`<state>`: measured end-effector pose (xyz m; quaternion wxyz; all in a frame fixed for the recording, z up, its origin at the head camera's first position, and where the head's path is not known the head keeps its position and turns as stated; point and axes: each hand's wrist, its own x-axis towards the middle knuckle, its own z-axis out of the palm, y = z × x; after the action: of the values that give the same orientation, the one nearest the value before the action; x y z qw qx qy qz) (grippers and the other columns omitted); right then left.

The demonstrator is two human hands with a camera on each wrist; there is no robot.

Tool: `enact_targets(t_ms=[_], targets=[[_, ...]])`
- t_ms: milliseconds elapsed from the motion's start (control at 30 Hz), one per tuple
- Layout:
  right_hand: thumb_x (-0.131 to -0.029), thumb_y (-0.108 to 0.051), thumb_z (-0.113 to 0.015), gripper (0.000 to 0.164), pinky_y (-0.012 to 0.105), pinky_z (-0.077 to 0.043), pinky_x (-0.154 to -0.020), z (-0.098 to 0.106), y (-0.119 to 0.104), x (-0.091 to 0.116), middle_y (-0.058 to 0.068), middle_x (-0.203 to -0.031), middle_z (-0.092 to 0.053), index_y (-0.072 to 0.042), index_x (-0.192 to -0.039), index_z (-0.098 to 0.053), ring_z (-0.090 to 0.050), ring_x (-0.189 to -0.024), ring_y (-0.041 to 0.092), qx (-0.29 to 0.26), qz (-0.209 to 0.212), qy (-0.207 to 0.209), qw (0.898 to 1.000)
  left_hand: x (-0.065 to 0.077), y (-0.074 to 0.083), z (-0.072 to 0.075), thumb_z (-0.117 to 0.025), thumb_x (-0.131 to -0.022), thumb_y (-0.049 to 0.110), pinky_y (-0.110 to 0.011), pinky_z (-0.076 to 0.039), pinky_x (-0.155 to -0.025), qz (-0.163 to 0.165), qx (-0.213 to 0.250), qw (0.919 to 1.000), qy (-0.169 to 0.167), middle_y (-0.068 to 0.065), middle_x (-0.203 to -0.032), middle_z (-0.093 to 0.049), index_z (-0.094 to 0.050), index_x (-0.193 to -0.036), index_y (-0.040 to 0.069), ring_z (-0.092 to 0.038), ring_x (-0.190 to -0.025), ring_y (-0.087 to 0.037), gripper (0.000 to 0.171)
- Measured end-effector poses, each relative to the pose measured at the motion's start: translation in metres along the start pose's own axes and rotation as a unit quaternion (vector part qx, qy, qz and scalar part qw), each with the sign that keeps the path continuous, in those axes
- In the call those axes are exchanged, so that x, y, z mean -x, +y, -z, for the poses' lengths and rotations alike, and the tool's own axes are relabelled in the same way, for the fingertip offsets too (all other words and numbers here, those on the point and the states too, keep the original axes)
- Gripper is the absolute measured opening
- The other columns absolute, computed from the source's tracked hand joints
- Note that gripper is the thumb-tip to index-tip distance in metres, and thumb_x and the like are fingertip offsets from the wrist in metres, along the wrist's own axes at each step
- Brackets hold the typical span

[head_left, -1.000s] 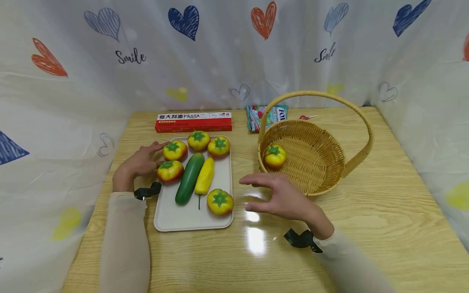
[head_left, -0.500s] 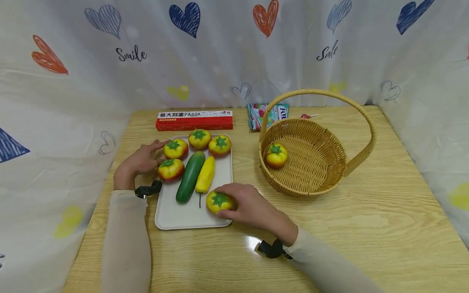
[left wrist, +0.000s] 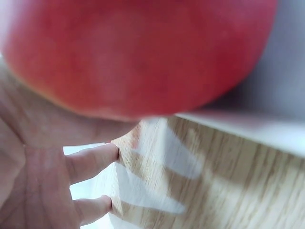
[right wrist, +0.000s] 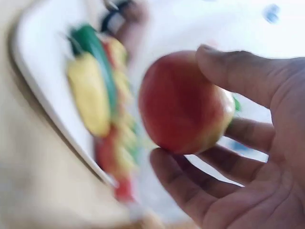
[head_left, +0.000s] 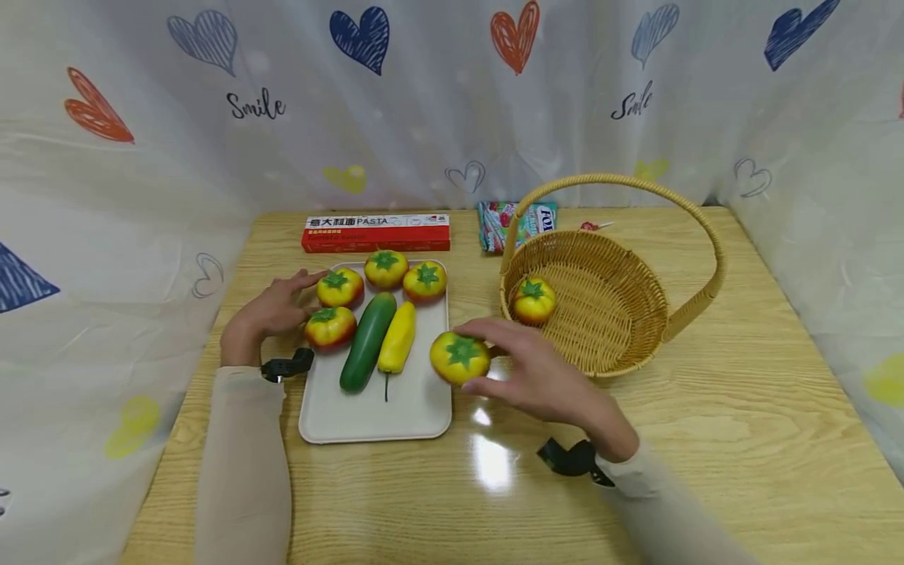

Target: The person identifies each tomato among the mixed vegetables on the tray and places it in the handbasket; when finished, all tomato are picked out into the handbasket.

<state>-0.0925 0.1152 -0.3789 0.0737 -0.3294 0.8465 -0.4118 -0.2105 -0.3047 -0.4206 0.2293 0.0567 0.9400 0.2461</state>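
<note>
My right hand (head_left: 544, 373) holds a yellow-and-red tomato (head_left: 459, 359) with a green star-shaped top, lifted over the right rim of the white tray (head_left: 374, 420). In the right wrist view, thumb and fingers pinch this tomato (right wrist: 181, 102) from opposite sides. Fingers extended, my left hand (head_left: 271, 310) rests at the tray's left edge, beside two tomatoes. From the left wrist, a red tomato underside (left wrist: 143, 57) fills the top, with the fingers (left wrist: 93, 162) reaching past it near the table. On the tray also lie a green cucumber (head_left: 368, 343), a yellow pepper (head_left: 398, 337) and two more tomatoes.
Right of the tray stands a wicker basket (head_left: 653, 294) with a tall arched handle; one tomato (head_left: 534, 301) is inside. Behind the tray lies a red pasta box (head_left: 376, 234). A candy bag (head_left: 494, 226) and a lollipop (head_left: 592, 226) lie behind the basket.
My right hand reached left to the tomato at the tray's front right corner, took hold of it, then lifted it and moved back right. The left hand has stayed put.
</note>
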Motion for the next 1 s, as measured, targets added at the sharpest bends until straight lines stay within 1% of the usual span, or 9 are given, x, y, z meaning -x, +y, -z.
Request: enact_targets(t_ms=[100,200,267,367,433,533,667,767,1000], targets=[[-0.086,-0.027,-0.081,0.062,0.042,-0.052,-0.104,0.033,0.005,0.015,-0.004,-0.143,-0.055,-0.028,-0.142,-0.055,-0.057,-0.124,0.015,-0.006,-0.039,0.029,0.999,0.000,0.000,0.000,-0.057,-0.100,0.029,-0.081,-0.008,-0.110,0.001,0.003,1.0000,0.000,-0.028,-0.166,-0.008,-0.028,-0.160,0.025,0.003,-0.145,-0.064,0.066],[-0.086,-0.019,-0.080,0.058,0.044,-0.051,-0.105,0.058,0.013,0.029,-0.001,-0.143,-0.056,-0.028,-0.139,-0.057,-0.061,-0.120,0.019,0.000,-0.068,0.055,0.996,0.001,0.001,0.000,-0.058,-0.100,0.029,-0.082,-0.006,-0.109,0.004,0.009,1.0000,0.000,-0.027,-0.166,-0.007,-0.028,-0.160,0.025,0.005,-0.144,-0.064,0.067],[-0.086,-0.016,-0.080,0.057,0.045,-0.052,-0.104,0.069,0.021,0.037,0.002,-0.141,-0.058,-0.026,-0.138,-0.059,-0.062,-0.118,0.020,0.018,-0.081,0.073,0.994,0.001,0.001,0.001,-0.058,-0.100,0.028,-0.082,-0.006,-0.109,0.003,0.008,1.0000,0.001,-0.028,-0.166,-0.007,-0.028,-0.160,0.025,0.005,-0.144,-0.065,0.067],[-0.085,-0.012,-0.080,0.058,0.045,-0.053,-0.102,0.077,0.034,0.043,0.004,-0.142,-0.057,-0.023,-0.138,-0.059,-0.062,-0.118,0.023,0.051,-0.094,0.079,0.991,0.001,0.001,0.000,-0.058,-0.100,0.028,-0.082,-0.006,-0.109,0.004,0.009,1.0000,0.002,-0.028,-0.165,-0.007,-0.029,-0.160,0.024,0.005,-0.144,-0.065,0.067],[-0.085,-0.012,-0.079,0.058,0.048,-0.054,-0.101,0.080,0.042,0.044,0.005,-0.143,-0.057,-0.021,-0.138,-0.059,-0.061,-0.120,0.025,0.072,-0.100,0.066,0.990,0.001,0.001,0.000,-0.058,-0.100,0.027,-0.082,-0.006,-0.109,0.005,0.009,0.9999,0.002,-0.028,-0.165,-0.007,-0.029,-0.160,0.025,0.005,-0.144,-0.064,0.066],[-0.084,-0.013,-0.080,0.056,0.050,-0.054,-0.098,0.080,0.054,0.043,0.007,-0.141,-0.059,-0.019,-0.136,-0.060,-0.060,-0.119,0.027,0.103,-0.106,0.032,0.989,0.000,0.000,-0.001,-0.058,-0.099,0.026,-0.082,-0.006,-0.109,0.006,0.010,0.9999,0.001,-0.028,-0.165,-0.008,-0.028,-0.160,0.025,0.005,-0.144,-0.064,0.067],[-0.083,-0.017,-0.081,0.055,0.047,-0.054,-0.093,0.074,0.066,0.038,0.008,-0.135,-0.062,-0.018,-0.134,-0.061,-0.061,-0.112,0.025,0.120,-0.118,-0.005,0.986,0.000,0.001,-0.002,-0.059,-0.099,0.024,-0.082,-0.006,-0.109,0.002,0.010,0.9999,0.003,-0.028,-0.165,-0.008,-0.029,-0.160,0.025,0.004,-0.144,-0.065,0.068],[-0.083,-0.018,-0.081,0.055,0.046,-0.056,-0.091,0.068,0.071,0.032,0.010,-0.134,-0.062,-0.017,-0.135,-0.061,-0.063,-0.110,0.026,0.114,-0.127,-0.003,0.985,0.000,0.001,-0.002,-0.059,-0.098,0.023,-0.082,-0.006,-0.109,0.003,0.011,0.9999,0.004,-0.028,-0.165,-0.009,-0.029,-0.159,0.025,0.003,-0.144,-0.065,0.068],[-0.082,-0.019,-0.082,0.060,0.051,-0.056,-0.093,0.059,0.076,0.017,0.012,-0.140,-0.058,-0.017,-0.137,-0.060,-0.063,-0.116,0.032,0.101,-0.152,0.036,0.982,-0.001,-0.002,-0.001,-0.060,-0.098,0.026,-0.083,-0.008,-0.108,0.008,0.011,0.9999,0.007,-0.027,-0.166,-0.009,-0.029,-0.159,0.028,0.003,-0.145,-0.064,0.068]])
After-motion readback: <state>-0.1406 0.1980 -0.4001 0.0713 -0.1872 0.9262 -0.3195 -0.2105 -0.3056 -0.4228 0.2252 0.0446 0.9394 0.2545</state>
